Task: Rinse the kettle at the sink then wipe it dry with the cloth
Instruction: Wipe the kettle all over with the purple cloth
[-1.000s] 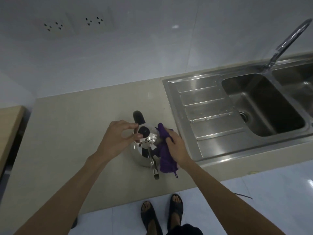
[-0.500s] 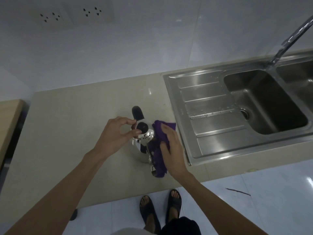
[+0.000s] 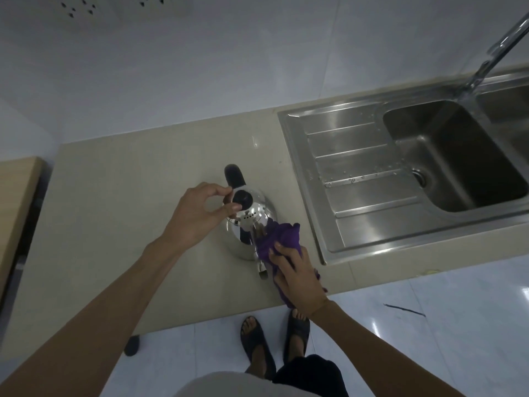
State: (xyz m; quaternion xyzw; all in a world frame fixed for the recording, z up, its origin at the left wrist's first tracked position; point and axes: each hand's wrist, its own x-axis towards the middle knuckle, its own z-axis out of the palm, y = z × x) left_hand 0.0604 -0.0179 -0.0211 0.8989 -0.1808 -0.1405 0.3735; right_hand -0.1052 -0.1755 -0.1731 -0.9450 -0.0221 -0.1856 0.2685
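Note:
A shiny steel kettle with a black handle and black lid knob stands on the beige counter, left of the sink. My left hand pinches the black knob on its lid with thumb and fingers. My right hand grips a purple cloth and presses it against the kettle's right front side, near the spout. The cloth hides part of the kettle's flank, and one end hangs below my palm past the counter edge.
A steel sink with a ribbed drainboard and a basin lies at the right, a tap above it. A wooden surface borders the counter at the left. White wall with sockets behind; my sandalled feet stand on the tiled floor.
My right hand has slid the cloth down the kettle's right side toward the counter's front edge. The left hand stays on the lid knob.

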